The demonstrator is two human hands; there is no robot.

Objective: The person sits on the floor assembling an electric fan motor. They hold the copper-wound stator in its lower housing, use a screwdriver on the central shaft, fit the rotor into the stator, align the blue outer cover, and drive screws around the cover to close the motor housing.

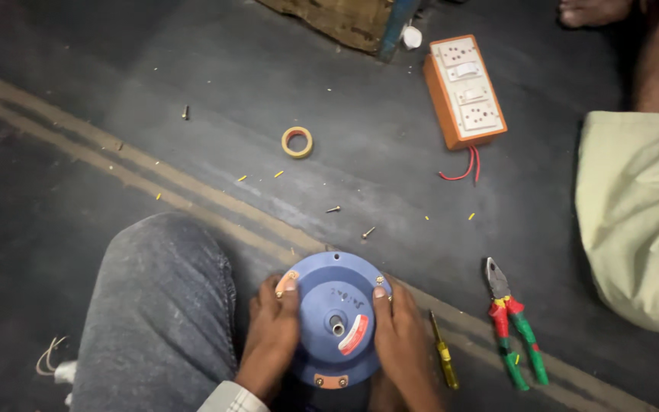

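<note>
From my head camera, I held the round blue motor cover [335,320] between both hands, close against my knee [162,297] on the dark floor [329,130]. My left hand [270,342] was closed on its left rim, thumb pressed on the face beside a brass fitting; my right hand [402,343] gripped the right rim the same way. Judging by how things lay, the cover was seated but not fastened: brass fittings showed at the rim, while two loose screws [351,221] lay just beyond the cover's far edge and another bolt [185,112] sat well away, far-left of it. The yellow screwdriver [444,352] rested untouched just right of the cover, the red-and-green pliers [514,326] further right. Beyond the cover lay a tape roll [297,142] and, far-right, an orange socket board [465,91]. Another person's pale sleeve [634,221] closed off the right side; the floor beyond the cover's far edge gave the most room.
</note>
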